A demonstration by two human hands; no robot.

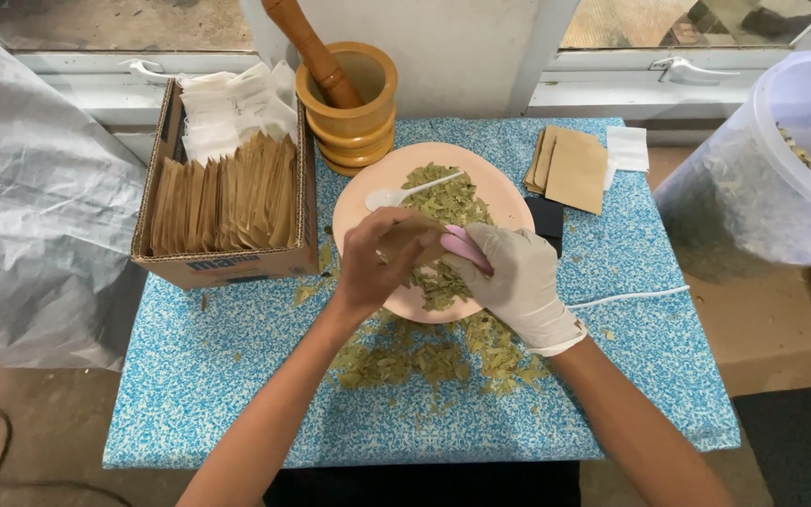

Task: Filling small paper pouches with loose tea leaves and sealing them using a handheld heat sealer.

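Right grip [516,274], gloved, closed around pink spoon [466,250]; left grip [382,258] pinching brown paper bag [412,235] above leaf-strewn plate [368,192]

left hand [379,263]: bare, no sleeve | right hand [516,282]: white glove, rolled cuff

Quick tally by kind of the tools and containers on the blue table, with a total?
Plate: 1
White spoon: 1
Pink scoop, in the gloved right hand: 1
Mortar: 1
Pestle: 1
Cardboard box of paper bags: 1
Total: 6
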